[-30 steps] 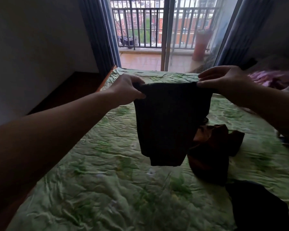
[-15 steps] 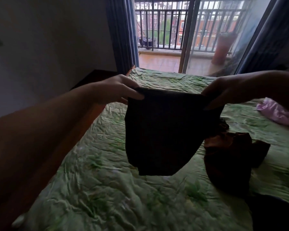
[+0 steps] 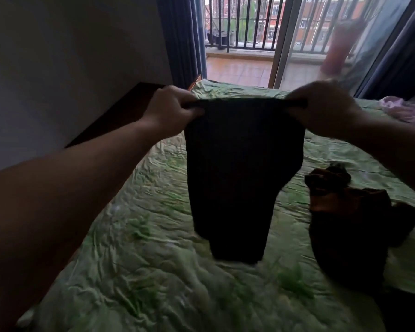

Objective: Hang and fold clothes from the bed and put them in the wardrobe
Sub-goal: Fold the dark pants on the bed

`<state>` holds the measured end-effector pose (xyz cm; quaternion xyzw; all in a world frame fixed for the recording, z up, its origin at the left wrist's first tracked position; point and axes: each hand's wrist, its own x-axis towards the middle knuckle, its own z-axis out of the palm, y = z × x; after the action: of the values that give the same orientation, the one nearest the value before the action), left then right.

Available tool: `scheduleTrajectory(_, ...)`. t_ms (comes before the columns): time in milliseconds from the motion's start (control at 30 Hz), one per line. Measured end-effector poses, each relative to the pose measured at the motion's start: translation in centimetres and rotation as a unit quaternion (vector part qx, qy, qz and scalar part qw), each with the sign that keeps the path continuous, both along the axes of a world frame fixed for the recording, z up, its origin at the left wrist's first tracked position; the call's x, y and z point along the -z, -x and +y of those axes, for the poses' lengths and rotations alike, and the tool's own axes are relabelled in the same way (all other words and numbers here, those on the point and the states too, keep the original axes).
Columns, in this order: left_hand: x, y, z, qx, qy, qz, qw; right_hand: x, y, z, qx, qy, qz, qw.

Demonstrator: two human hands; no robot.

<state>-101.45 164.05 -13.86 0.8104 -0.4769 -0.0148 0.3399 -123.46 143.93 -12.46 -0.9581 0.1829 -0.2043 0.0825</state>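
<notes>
A dark garment (image 3: 242, 173) hangs in the air above the bed (image 3: 134, 271), stretched by its top edge. My left hand (image 3: 170, 111) grips the top left corner and my right hand (image 3: 321, 109) grips the top right corner. The cloth tapers downward and its lower end hangs just above the green crumpled bedspread. A brown garment (image 3: 350, 226) lies crumpled on the bed to the right. At the far right edge of the bed lies a pink garment (image 3: 407, 111).
Another dark piece of clothing (image 3: 403, 312) lies at the bottom right corner. A white wall (image 3: 70, 68) and a dark wooden ledge (image 3: 115, 116) run along the bed's left side. Beyond the bed, blue curtains (image 3: 182, 37) frame a glass balcony door (image 3: 280, 39).
Both hands have turned so that their backs face me and pulled the garment's top edge straight and taut. The garment now hangs longer and narrower; the view has shifted slightly left.
</notes>
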Motion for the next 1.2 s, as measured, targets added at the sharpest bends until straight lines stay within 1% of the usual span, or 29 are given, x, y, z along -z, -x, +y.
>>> scheduleTrajectory(67, -0.3, -0.4, 0.0, 0.011, 0.037, 0.007, 0.999, -0.3, 0.2, 0.0, -0.031, 0.028, -0.038, 0.998)
scheduleTrajectory(100, -0.4, -0.3, 0.3, 0.021, 0.028, 0.003, 0.999, -0.2, 0.5, 0.1, -0.048, 0.032, -0.039, 0.998)
scheduleTrajectory(167, 0.0, 0.3, 1.1, 0.052, -0.036, -0.029, 0.998, 0.7, 1.6, 0.6, -0.074, 0.021, -0.005, 0.997)
scheduleTrajectory(267, 2.7, 2.4, 2.7, 0.099, -0.131, -0.049, 0.985, 4.5, 3.8, 2.2, -0.06, -0.03, 0.074, 0.995)
scheduleTrajectory(367, 7.8, 5.1, 4.4, 0.124, -0.226, -0.06, 0.964, 10.7, 6.4, 4.9, -0.068, -0.052, 0.163, 0.983)
scheduleTrajectory(433, 11.9, 7.2, 5.7, 0.154, -0.283, -0.06, 0.945, 15.1, 8.1, 6.9, -0.065, -0.051, 0.248, 0.965)
scheduleTrajectory(500, 16.2, 9.4, 7.5, 0.186, -0.334, -0.048, 0.923, 19.7, 9.8, 9.3, -0.078, -0.069, 0.325, 0.94)
scheduleTrajectory(567, 19.9, 11.5, 9.3, 0.213, -0.399, -0.018, 0.891, 23.0, 11.2, 12.2, -0.108, -0.109, 0.404, 0.902)
scheduleTrajectory(633, 22.9, 13.2, 11.0, 0.239, -0.476, 0.058, 0.844, 24.8, 11.9, 14.8, -0.145, -0.171, 0.478, 0.849)
scheduleTrajectory(667, 24.1, 13.8, 11.7, 0.245, -0.516, 0.108, 0.814, 25.5, 12.1, 15.9, -0.164, -0.211, 0.512, 0.816)
scheduleTrajectory(733, 25.9, 14.4, 13.0, 0.238, -0.583, 0.202, 0.75, 26.4, 12.2, 17.5, -0.18, -0.298, 0.579, 0.737)
scheduleTrajectory(767, 26.4, 14.4, 13.4, 0.229, -0.6, 0.245, 0.726, 27.0, 12.3, 17.9, -0.178, -0.342, 0.604, 0.698)
scheduleTrajectory(800, 26.8, 14.4, 13.8, 0.218, -0.607, 0.282, 0.711, 27.6, 12.4, 18.3, -0.174, -0.377, 0.62, 0.666)
scheduleTrajectory(833, 27.2, 14.3, 14.0, 0.208, -0.607, 0.31, 0.702, 28.1, 12.5, 18.5, -0.172, -0.396, 0.629, 0.646)
scheduleTrajectory(867, 27.5, 14.2, 14.1, 0.196, -0.601, 0.333, 0.7, 28.5, 12.4, 18.3, -0.172, -0.395, 0.635, 0.642)
scheduleTrajectory(900, 27.8, 14.0, 14.1, 0.184, -0.584, 0.358, 0.705, 28.8, 12.2, 17.9, -0.167, -0.397, 0.635, 0.641)
scheduleTrajectory(967, 28.4, 13.4, 13.8, 0.155, -0.525, 0.41, 0.73, 29.2, 11.6, 16.4, -0.143, -0.442, 0.622, 0.63)
scheduleTrajectory(1000, 28.8, 12.9, 13.6, 0.14, -0.49, 0.425, 0.748, 29.3, 11.2, 15.3, -0.116, -0.47, 0.605, 0.632)
scheduleTrajectory(1067, 29.4, 11.8, 12.9, 0.102, -0.414, 0.45, 0.785, 29.4, 10.2, 12.6, -0.06, -0.518, 0.555, 0.648)
scheduleTrajectory(1133, 30.0, 10.5, 11.7, 0.053, -0.329, 0.49, 0.806, 29.5, 9.1, 9.7, -0.009, -0.566, 0.489, 0.664)
scheduleTrajectory(1167, 30.6, 9.8, 10.9, 0.026, -0.279, 0.51, 0.813, 29.9, 8.4, 8.2, 0.018, -0.586, 0.439, 0.68)
scheduleTrajectory(1200, 31.2, 9.2, 9.9, -0.008, -0.218, 0.529, 0.82, 30.3, 7.5, 6.8, 0.055, -0.609, 0.368, 0.701)
